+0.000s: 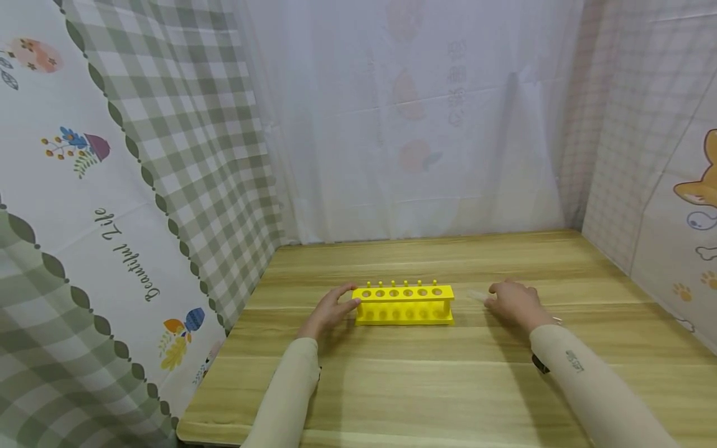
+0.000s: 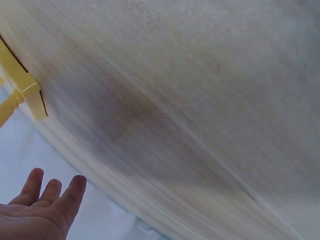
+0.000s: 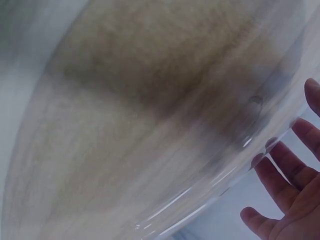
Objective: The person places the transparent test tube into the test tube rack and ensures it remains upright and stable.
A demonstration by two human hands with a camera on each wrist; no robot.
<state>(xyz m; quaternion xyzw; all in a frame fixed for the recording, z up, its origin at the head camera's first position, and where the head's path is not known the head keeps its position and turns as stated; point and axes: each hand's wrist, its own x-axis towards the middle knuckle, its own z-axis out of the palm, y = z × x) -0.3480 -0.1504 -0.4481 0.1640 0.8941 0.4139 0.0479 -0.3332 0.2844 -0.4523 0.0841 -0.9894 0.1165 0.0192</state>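
A yellow test tube rack (image 1: 403, 294) stands upright on the table, with one row of round holes and short pegs behind them. At its left end is my left hand (image 1: 332, 309), thumb and forefinger gripping the top plate's corner. The left wrist view shows the other fingers (image 2: 70, 195) spread and the rack's end (image 2: 30, 90). My right hand (image 1: 514, 303) lies low over the table to the right of the rack. Clear tube (image 1: 476, 295) sticks out left of its fingertips. In the right wrist view those fingers (image 3: 282, 182) are nearly straight, tips at the transparent tube's edge (image 3: 175, 210).
The wooden table (image 1: 403, 386) is bounded by a white curtain (image 1: 403, 155) at the back. Checked cloth (image 1: 196, 124) hangs on the left, and a printed cloth (image 1: 672, 218) on the right. A small shiny piece (image 1: 557, 320) shows beside the right wrist.
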